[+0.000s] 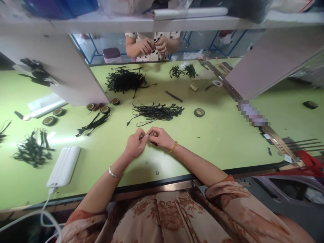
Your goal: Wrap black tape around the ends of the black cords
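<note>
My left hand (136,142) and my right hand (161,137) meet over the green table, fingers closed in a pinch on a short black cord (154,143). One dark end of the cord sticks out below my right fingers; the rest is mostly hidden by my fingertips. Just beyond my hands lies a loose bundle of black looped cords (157,112). A roll of black tape (199,112) rests to the right of that bundle. To the left is a smaller bunch of black cords (93,123).
A white power bank (64,166) with a cable lies left, near a tangled black cord pile (34,148). Across the table sit a larger black pile (125,80) and a co-worker's hands (154,46). A metal strip (227,88) runs along the right. A shelf (162,27) spans overhead.
</note>
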Demonstrator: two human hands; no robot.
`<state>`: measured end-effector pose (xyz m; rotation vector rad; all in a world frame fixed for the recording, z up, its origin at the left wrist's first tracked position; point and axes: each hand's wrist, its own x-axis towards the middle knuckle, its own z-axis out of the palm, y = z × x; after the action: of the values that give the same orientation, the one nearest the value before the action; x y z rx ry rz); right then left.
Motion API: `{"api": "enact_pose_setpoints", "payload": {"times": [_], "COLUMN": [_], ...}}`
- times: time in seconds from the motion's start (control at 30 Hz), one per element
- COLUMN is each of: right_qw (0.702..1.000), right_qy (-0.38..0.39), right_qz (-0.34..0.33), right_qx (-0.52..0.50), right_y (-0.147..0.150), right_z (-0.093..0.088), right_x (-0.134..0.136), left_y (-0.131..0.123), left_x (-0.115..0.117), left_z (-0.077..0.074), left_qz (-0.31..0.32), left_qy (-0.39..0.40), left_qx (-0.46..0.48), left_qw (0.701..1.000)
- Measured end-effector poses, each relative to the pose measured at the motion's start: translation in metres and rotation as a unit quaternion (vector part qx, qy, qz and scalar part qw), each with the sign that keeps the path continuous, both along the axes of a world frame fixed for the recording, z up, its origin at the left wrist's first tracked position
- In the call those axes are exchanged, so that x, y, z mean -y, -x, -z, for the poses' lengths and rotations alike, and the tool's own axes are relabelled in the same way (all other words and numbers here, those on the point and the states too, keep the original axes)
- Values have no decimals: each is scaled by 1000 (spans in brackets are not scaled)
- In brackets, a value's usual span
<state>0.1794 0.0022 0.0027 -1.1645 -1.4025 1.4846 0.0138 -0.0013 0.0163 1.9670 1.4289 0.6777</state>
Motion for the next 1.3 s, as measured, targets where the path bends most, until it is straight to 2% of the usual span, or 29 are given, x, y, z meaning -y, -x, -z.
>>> {"api": "enact_pose_setpoints", "payload": {"times": [0.23,0.4,0.57,0.7,0.83,0.93,1.17,1.3], "right_qw": [998,998,997,997,998,998,992,989], "right_qy": [43,48,63,66,57,65,109,117], "right_qz": [-24,-35,-33,-21,-22,-25,-16,-17], "right_qx": [24,4,-30,-28,-17,-9,-66,-90], "right_y": [1,0,0,0,-2,-2,0,3], "right_z": [1,-4,-7,-5,-1,0,-3,0], "right_x": [2,1,3,4,5,4,2,3], "left_y": [2,-7,-10,-7,-2,-1,-9,-11], "left_x": [-8,1,7,5,1,-2,4,7], "left_z": [9,11,13,8,2,2,9,13], "left_qz": [7,-49,-72,-47,11,26,-47,-62], "left_qy": [80,18,-16,-7,47,66,17,-13], "left_qx": [18,4,-63,-48,24,32,-10,-30], "left_qw": [997,999,995,998,999,997,999,998]}}
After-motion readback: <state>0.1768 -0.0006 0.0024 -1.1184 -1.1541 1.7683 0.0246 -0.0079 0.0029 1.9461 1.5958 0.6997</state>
